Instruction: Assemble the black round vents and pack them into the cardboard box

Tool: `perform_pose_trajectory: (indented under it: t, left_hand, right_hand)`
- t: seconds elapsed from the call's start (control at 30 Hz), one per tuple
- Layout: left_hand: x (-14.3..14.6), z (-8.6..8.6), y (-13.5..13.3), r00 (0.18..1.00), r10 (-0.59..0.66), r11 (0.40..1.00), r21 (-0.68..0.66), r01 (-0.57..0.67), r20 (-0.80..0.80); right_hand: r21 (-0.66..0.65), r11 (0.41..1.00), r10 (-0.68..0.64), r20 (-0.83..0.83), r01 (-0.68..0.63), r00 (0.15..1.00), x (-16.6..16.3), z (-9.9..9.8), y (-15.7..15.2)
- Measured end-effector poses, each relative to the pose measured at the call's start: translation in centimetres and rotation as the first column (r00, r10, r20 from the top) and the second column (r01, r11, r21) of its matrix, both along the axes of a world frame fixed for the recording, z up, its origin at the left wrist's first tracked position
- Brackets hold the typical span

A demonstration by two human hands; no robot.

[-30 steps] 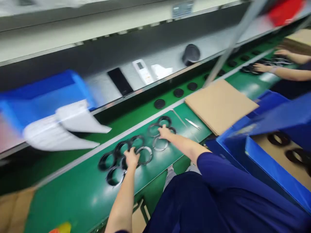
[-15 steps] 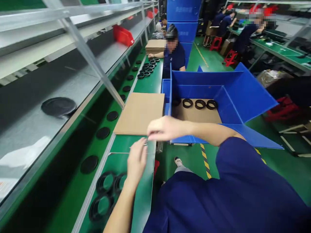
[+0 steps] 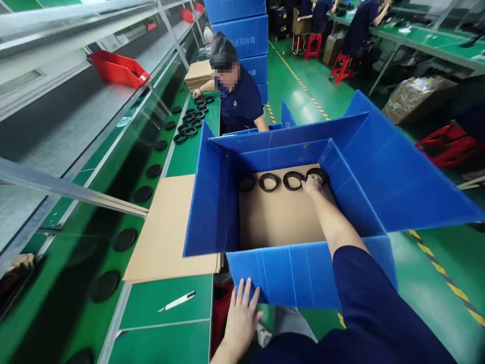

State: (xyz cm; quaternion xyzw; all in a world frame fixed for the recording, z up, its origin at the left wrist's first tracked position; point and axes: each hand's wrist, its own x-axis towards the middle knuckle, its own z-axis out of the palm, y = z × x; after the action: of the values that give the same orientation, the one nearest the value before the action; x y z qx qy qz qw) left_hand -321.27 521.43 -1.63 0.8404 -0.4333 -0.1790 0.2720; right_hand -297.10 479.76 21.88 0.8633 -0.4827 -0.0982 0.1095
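Black plastic rings lie in a row on the brown cardboard sheet lining the open blue corrugated-plastic box, against its far wall; the right hand reaches deep into the box and rests its fingers on the rightmost ring, though whether it pinches that ring or merely touches it cannot be told, the fingers being small and seen from behind; the left hand lies flat and spread against the near outer wall of the box, low at its left corner, gripping nothing. Half a second ago both hands were at the edge of the green workbench, well short of the box, with the right hand pinched shut above the bench and the box seen from farther off; now the view has swung over the box, the right arm is stretched inside it, and the rings that lay on the bench beside the left hand are out of view. A fourth ring at the left end of the row sits in shadow and is hard to make out; a flat cardboard stack lies on the bench just left of the box, its right edge hidden behind the box wall; a slim silver blade lies near the bench's front; a co-worker in dark blue sits beyond, with more rings on the bench there.
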Motion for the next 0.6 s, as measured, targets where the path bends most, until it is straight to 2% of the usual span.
perform_pose_trajectory:
  t: [0.07, 0.13, 0.2, 0.27, 0.37, 0.47, 0.53, 0.6]
  left_hand:
    - [-1.5, -1.2, -0.7, 0.999, 0.036, 0.999, -0.013, -0.035, 0.037]
    - [-2.8, -1.7, -1.1, 0.997, 0.055, 0.998, -0.021, -0.054, 0.049]
    - [-3.8, -1.6, -1.4, 0.997, 0.066, 0.998, -0.007, -0.066, 0.038]
    - [-4.4, -1.2, -1.8, 0.996, 0.089, 0.996, 0.019, -0.089, 0.006]
    - [-4.7, -0.4, -2.4, 0.989, 0.141, 0.989, 0.060, -0.138, -0.049]
    - [-4.5, 0.4, -2.8, 0.984, 0.156, 0.987, 0.060, -0.152, -0.080]
    - [-4.4, 0.6, -2.8, 0.982, 0.157, 0.987, 0.055, -0.152, -0.105]
    - [-4.2, 0.5, -2.7, 0.978, 0.152, 0.987, 0.069, -0.143, -0.145]
  right_hand:
    - [-0.008, 1.000, -0.019, 0.004, 0.019, 1.000, 1.3, -2.1, -3.1]
    - [0.004, 1.000, -0.022, -0.006, 0.022, 1.000, 2.1, -3.9, -5.5]
    - [0.023, 0.999, -0.023, -0.029, 0.023, 0.999, 2.2, -5.0, -6.9]
    - [0.031, 1.000, -0.004, -0.055, 0.006, 0.998, 1.2, -5.7, -6.8]
    - [0.081, 0.993, 0.095, -0.126, -0.085, 0.987, -1.3, -6.7, -3.5]
    - [0.234, 0.954, 0.240, -0.231, -0.186, 0.943, -2.7, -9.0, 2.0]
    - [0.306, 0.925, 0.313, -0.276, -0.226, 0.909, -1.7, -11.4, 5.4]
    - [0.322, 0.912, 0.352, -0.296, -0.254, 0.888, 0.9, -13.4, 7.9]
